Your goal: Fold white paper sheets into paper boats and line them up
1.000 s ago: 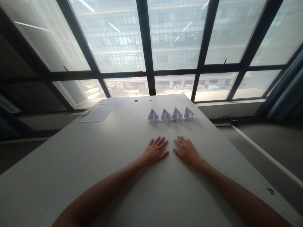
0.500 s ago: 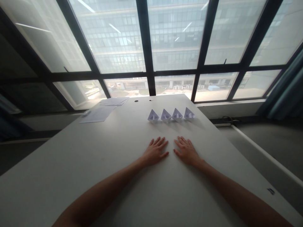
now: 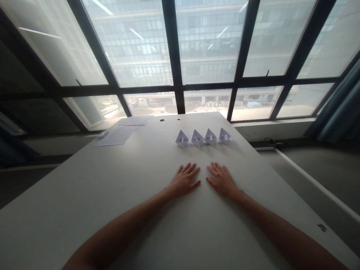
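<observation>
My left hand (image 3: pixel 185 180) lies flat on the white table (image 3: pixel 112 187), palm down, with its fingers spread and nothing in them. Mirroring it, my right hand (image 3: pixel 221 180) also rests palm down on the tabletop, fingers apart and holding nothing. A narrow gap separates the two hands. Just beyond them stands a row of several small folded white paper shapes with pointed tops, like origami boats. The leftmost paper shape (image 3: pixel 182 138) is nearest my left hand, and the rightmost paper shape (image 3: pixel 225 136) sits a little apart from its neighbour. Neither hand touches any of them.
White paper sheets (image 3: pixel 116 135) lie at the table's far left. Two small dark spots, one a round dark disc (image 3: pixel 162 120), mark the far edge. A small dark item (image 3: pixel 321 227) sits near the right edge. Tall windows (image 3: pixel 208 45) rise behind, with a blue curtain (image 3: pixel 334 108) at right.
</observation>
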A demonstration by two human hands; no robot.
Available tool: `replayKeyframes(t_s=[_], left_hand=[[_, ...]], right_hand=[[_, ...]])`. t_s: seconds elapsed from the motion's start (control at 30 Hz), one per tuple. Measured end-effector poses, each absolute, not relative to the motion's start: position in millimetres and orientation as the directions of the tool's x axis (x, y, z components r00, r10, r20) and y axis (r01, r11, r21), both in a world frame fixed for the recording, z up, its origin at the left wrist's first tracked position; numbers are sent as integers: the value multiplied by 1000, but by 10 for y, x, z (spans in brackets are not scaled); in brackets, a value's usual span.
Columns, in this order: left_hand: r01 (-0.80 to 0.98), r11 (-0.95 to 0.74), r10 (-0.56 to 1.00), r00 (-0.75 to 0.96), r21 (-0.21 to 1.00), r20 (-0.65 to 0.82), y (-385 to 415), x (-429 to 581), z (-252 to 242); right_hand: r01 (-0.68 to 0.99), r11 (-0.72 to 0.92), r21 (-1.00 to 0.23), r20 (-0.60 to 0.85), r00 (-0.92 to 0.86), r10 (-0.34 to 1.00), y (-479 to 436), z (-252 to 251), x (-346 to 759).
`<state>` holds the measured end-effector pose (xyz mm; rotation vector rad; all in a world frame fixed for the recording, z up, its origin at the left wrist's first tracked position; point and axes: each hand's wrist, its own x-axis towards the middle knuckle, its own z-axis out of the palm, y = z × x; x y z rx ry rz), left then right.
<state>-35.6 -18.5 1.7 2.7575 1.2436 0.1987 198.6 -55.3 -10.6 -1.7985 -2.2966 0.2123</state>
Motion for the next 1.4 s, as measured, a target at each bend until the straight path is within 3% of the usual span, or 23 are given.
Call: replayKeyframes(t_s=[1.4], left_hand=[[738,-656,753,654,161,70,-183,-359,9]], right_hand=[[940,234,-247,63,-226,972,-574,-60,1975]])
